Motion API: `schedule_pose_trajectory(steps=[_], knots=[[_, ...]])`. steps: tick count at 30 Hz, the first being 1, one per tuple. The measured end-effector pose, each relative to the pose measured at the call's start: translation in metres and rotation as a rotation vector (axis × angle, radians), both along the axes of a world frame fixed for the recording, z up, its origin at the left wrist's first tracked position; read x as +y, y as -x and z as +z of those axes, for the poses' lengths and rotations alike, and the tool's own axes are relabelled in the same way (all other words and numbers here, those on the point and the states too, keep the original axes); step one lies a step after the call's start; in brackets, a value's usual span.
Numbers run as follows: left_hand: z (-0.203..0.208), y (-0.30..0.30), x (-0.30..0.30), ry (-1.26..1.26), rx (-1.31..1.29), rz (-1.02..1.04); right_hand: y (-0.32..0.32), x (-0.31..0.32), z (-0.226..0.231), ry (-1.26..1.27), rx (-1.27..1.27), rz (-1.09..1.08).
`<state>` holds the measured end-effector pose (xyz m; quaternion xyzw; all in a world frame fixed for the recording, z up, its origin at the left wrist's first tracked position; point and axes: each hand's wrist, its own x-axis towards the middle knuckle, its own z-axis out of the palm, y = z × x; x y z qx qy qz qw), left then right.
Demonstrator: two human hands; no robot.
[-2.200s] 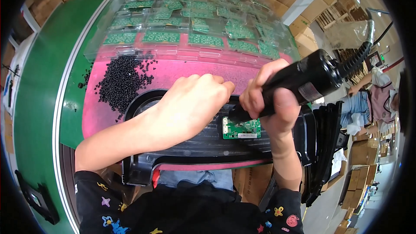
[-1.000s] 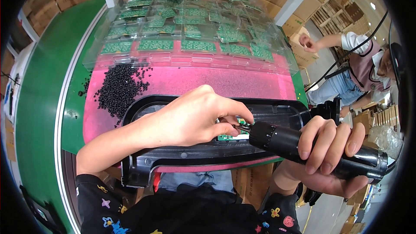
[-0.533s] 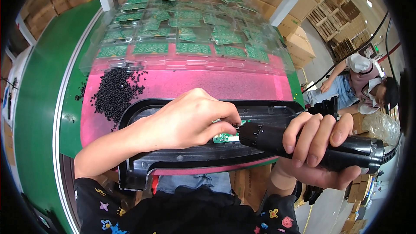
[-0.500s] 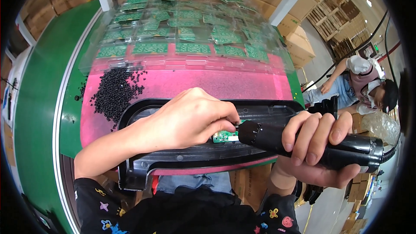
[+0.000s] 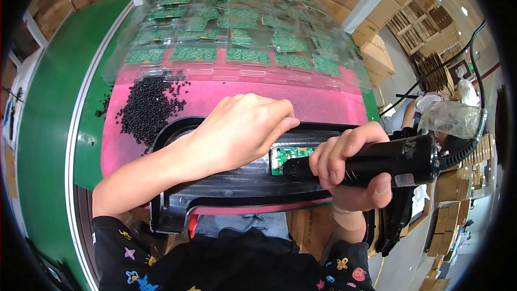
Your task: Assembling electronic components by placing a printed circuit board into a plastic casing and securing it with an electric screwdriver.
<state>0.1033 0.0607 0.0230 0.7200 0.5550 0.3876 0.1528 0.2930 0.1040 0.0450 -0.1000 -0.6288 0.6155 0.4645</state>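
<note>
My right hand (image 5: 353, 164) is wrapped round a black electric screwdriver (image 5: 409, 156), which lies nearly level with its cable running off to the right. Its nose meets the lower left part of a small green circuit board (image 5: 277, 157), hiding some of it. The board sits inside a long, curved black plastic housing (image 5: 237, 186). Over the housing's far rim, left of the board, hovers my left hand (image 5: 245, 126), fingers curled and thumb close to the forefinger; whatever they hold, if anything, is hidden.
A heap of small black parts (image 5: 148, 108) lies left on the pink mat (image 5: 226, 89). Beyond it, clear plastic trays (image 5: 215, 70) hold several green boards. Cardboard boxes (image 5: 371, 59) stand behind. At right, another person (image 5: 414, 110) is partly hidden by clear plastic wrap.
The screwdriver's nose has moved left and down onto the board and the tool has levelled. My left hand has drawn up, away from the board. The other person has bent lower.
</note>
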Motion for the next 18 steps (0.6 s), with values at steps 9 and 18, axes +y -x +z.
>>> schedule_pose_trajectory(steps=[9,18], knots=[[-0.011,-0.002,0.000,0.005,0.031,-0.011,-0.001,-0.001,0.003,0.056,-0.076,0.169],[-0.009,0.000,-0.004,0.036,0.040,-0.063,0.007,0.003,-0.003,0.205,-0.037,0.357]])
